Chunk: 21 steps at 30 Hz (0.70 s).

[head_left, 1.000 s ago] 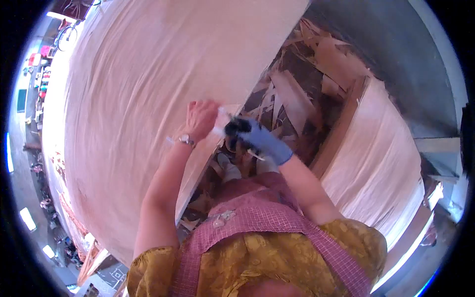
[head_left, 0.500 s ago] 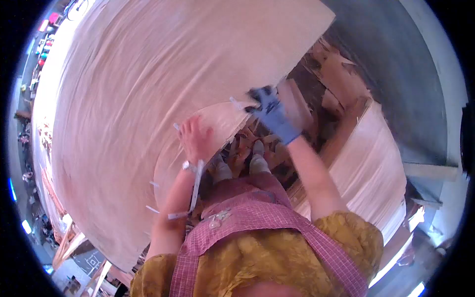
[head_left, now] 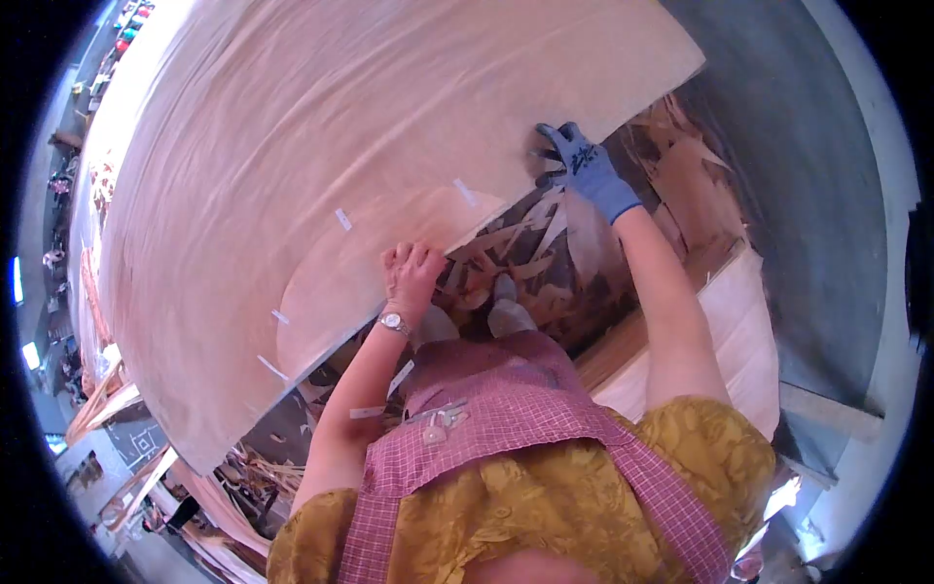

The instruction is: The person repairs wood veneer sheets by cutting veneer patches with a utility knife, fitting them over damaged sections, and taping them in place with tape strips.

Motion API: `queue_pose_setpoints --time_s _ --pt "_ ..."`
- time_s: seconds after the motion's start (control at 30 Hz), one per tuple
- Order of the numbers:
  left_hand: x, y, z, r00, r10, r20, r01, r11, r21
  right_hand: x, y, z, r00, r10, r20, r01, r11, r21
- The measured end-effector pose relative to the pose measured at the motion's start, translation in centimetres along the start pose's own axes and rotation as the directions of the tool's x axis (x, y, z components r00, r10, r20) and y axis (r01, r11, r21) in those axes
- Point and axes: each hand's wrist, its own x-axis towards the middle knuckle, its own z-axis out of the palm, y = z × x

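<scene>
A wide wood sheet is lying before the person, carrying a paler patch. At the sheet's near edge, the gloved right hand is resting, fingers apart; the bare left hand is lying curled, its grip I cannot tell. Tape strips are crossing the patch's border. Hands seem to be steadying, next calling for flat pressing.
</scene>
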Motion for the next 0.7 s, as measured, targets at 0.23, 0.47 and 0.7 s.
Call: queue_pose_setpoints --time_s 0.23,0.47,0.7 --pt "0.9 1.2 -1.4 0.997 -0.078 -0.015 0.079 0.994 0.07 1.1 0.8 -2.0 0.997 0.065 0.036 -0.066 0.997 0.041" --pt "-0.3 0.6 0.0 0.992 -0.122 0.044 0.115 0.983 0.143 3.3 3.2 1.0 0.984 0.178 -0.029 -0.175 0.979 0.104" --pt "0.4 1.2 0.2 0.966 -0.239 -0.103 0.246 0.968 0.057 3.4 2.5 0.1 0.983 0.181 -0.042 -0.174 0.975 0.138"
